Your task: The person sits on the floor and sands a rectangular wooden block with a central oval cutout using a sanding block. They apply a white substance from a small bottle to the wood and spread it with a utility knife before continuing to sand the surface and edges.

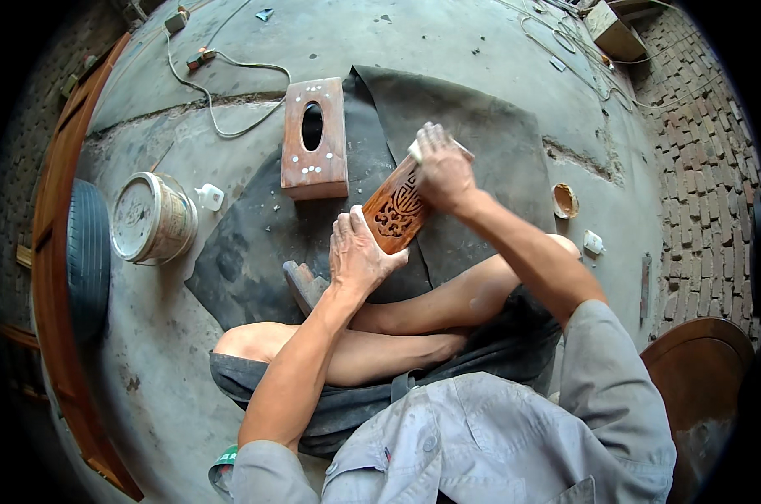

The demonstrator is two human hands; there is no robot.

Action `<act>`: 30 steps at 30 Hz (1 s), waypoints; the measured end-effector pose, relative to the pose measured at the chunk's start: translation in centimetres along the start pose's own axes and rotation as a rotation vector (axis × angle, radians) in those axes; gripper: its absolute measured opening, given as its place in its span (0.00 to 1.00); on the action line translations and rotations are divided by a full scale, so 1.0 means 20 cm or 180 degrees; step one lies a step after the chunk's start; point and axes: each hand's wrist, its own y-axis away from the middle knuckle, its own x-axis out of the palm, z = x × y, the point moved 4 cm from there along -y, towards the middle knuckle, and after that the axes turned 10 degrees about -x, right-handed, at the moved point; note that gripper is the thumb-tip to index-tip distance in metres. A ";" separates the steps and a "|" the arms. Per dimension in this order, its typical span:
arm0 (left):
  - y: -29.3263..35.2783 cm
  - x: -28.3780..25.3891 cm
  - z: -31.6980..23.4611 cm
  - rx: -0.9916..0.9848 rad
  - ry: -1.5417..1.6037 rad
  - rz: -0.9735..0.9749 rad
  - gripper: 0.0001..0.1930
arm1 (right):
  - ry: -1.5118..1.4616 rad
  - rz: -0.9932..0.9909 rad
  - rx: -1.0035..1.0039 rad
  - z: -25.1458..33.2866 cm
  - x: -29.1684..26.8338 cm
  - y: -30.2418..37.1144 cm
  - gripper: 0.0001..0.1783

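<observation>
A carved wooden box (395, 212), reddish-brown with openwork scrolls on its visible side, slants over the dark mat in front of my crossed legs. My left hand (357, 252) grips its near end, thumb on the upper edge and fingers around the corner. At the far end, my right hand (445, 170) has its fingers closed over a pale flat piece (415, 152) pressed against the box; the fingers hide most of that piece, so its kind is unclear. Pale dust coats both hands. A second wooden box (315, 139), with an oval opening and white spots, stands beyond my left hand.
The dark mat (481, 118) lies on a concrete floor. To the left are a lidded bucket (154, 218), a small white bottle (210, 197), a tire (88, 260) and a long wooden frame (55, 252). A small tub (564, 202) and another bottle (594, 243) stand right. Cables (208, 97) trail behind.
</observation>
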 end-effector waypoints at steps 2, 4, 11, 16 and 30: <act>0.00 0.01 0.03 -0.0103 -0.0034 0.0058 0.53 | -0.0153 0.0378 -0.0721 0.28 0.01 0.14 0.35; -0.01 0.00 0.06 -0.0102 0.0034 -0.0009 0.54 | -0.0787 0.0209 -0.1152 0.43 -0.05 0.21 0.35; 0.00 0.01 0.05 -0.0120 -0.0021 0.0079 0.55 | -0.0106 0.0390 -0.0341 0.26 -0.02 0.11 0.35; 0.01 -0.02 0.04 -0.0079 -0.0010 0.0087 0.56 | -0.0335 0.0599 -0.0570 0.13 -0.07 0.11 0.36; 0.01 0.00 0.04 -0.0050 0.0011 0.0071 0.54 | -0.0021 -0.0134 -0.0351 0.11 -0.04 0.36 0.39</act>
